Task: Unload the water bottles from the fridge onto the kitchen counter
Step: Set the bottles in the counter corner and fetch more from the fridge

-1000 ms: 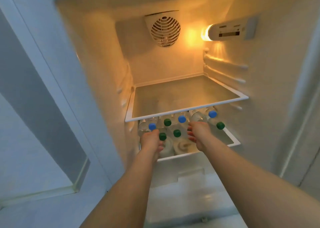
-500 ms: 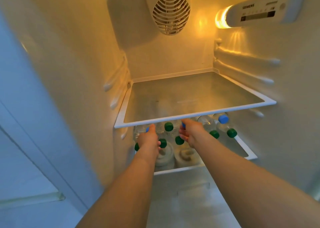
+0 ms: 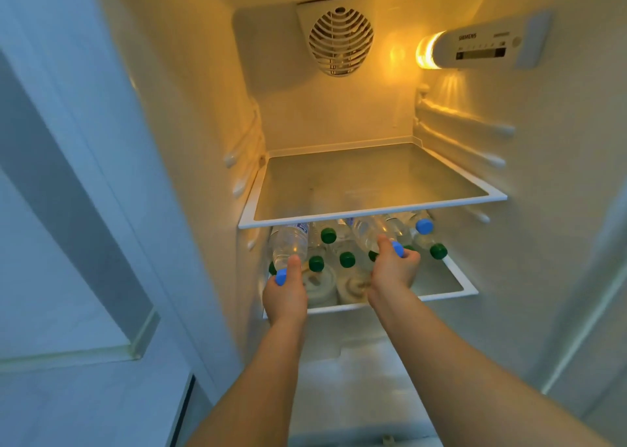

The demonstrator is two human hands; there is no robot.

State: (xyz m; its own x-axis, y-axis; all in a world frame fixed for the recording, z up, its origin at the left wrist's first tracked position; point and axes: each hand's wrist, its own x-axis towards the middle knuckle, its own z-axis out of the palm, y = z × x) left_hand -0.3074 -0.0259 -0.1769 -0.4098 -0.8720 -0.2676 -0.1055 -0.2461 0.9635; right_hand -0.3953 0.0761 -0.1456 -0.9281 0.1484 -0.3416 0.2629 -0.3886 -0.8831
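Inside the open fridge, several clear water bottles with green caps (image 3: 328, 235) and blue caps (image 3: 424, 226) stand on the lower shelf (image 3: 451, 292). My left hand (image 3: 285, 292) grips the neck of a blue-capped bottle (image 3: 289, 243), tilted toward me at the shelf's left. My right hand (image 3: 393, 270) grips the neck of another blue-capped bottle (image 3: 368, 231), also tipped toward me, its body under the upper shelf. Both arms reach in from below.
The upper glass shelf (image 3: 373, 210) hangs just above the bottle tops. White rolled items (image 3: 353, 289) lie at the lower shelf's front. A fan vent (image 3: 341, 41) and a lit control unit (image 3: 481, 44) sit high up. The fridge door (image 3: 68, 209) stands at the left.
Both hands have closed on blue-capped bottles and drawn them forward, tilted toward me, out from under the upper shelf. The view has shifted slightly.
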